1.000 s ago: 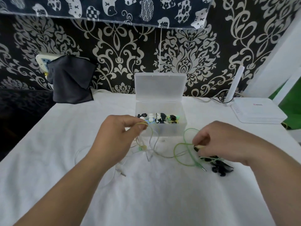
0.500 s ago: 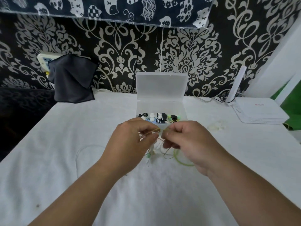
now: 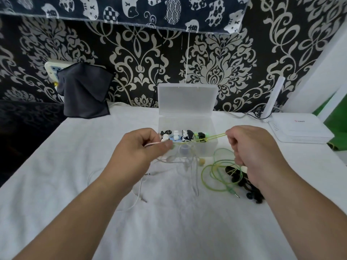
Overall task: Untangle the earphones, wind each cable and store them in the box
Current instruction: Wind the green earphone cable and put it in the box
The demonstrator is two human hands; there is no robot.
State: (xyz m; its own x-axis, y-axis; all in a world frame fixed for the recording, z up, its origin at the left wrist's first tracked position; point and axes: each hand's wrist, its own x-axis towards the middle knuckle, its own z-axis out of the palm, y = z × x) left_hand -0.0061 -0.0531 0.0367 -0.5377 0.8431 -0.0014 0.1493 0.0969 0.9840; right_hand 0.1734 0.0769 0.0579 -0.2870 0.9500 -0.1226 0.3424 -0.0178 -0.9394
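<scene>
1. Pinched in the curled left hand (image 3: pixel 142 149): the pale cable (image 3: pixel 187 162) and, seemingly, 1 end of the taut green cable (image 3: pixel 217 136).
2. Gripped in the closed right hand (image 3: pixel 253 152): the other end of that stretch.
3. On the cloth just before the open box (image 3: pixel 206 149): loose green loops and the pale tangle, with the black earphones (image 3: pixel 244 182) beside the right wrist.
4. Risk of cinching the green-pale crossing tighter by pulling harder.
5. Risk of snagging the box's contents or shifting the box with the taut stretch across its front.
6. Risk of sweeping the black pair into the green loops.
</scene>
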